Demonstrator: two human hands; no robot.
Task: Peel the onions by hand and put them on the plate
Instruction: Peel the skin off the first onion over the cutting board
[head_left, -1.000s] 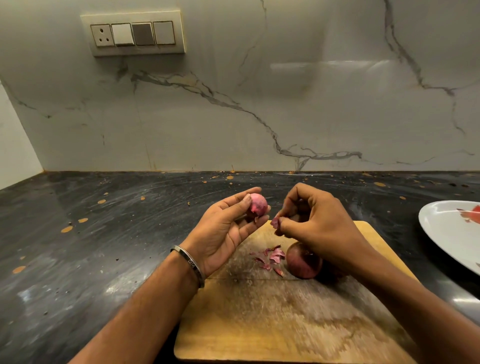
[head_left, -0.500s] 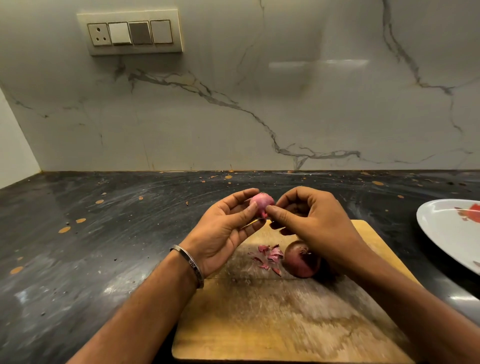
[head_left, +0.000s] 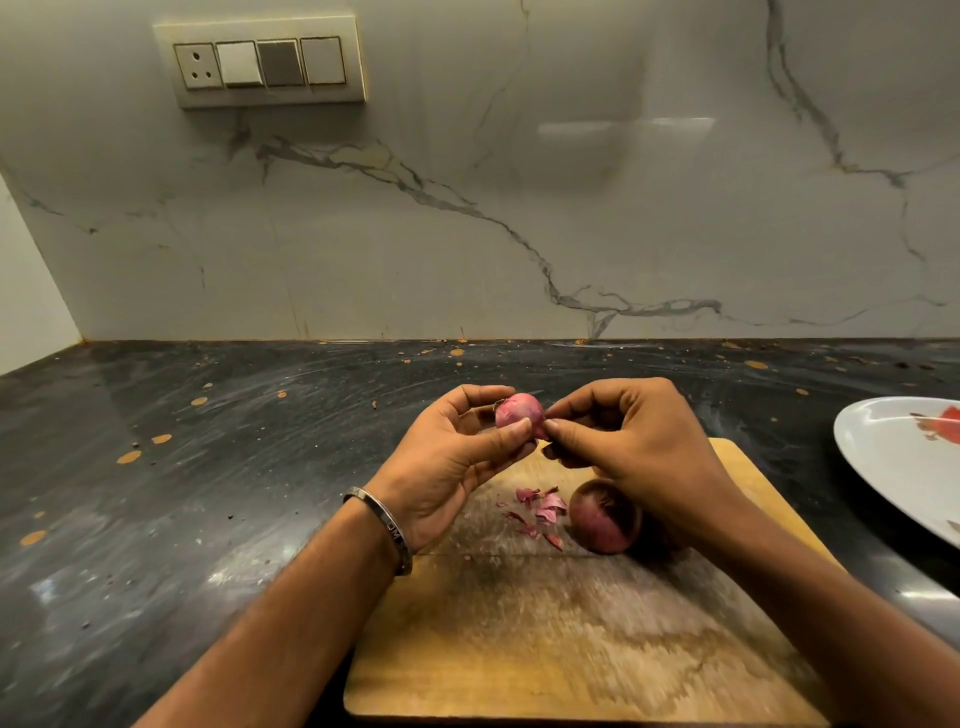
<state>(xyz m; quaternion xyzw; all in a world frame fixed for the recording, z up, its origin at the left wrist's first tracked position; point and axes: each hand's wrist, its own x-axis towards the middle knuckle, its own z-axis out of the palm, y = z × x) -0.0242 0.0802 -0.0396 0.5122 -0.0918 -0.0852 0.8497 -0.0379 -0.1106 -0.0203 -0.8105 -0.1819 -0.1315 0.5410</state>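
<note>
Above a dark counter, left hand grips onion; right hand pinches its skin.

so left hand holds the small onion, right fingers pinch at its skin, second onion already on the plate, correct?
Not quite. The second onion lies on the cutting board, beside the peel scraps, not on the plate. The rest holds: left hand holds the small onion, right hand fingers pinch its skin. Head view.

Plate cut off by right edge, second onion partly hidden behind right hand, cutting board grain blurred.
</note>
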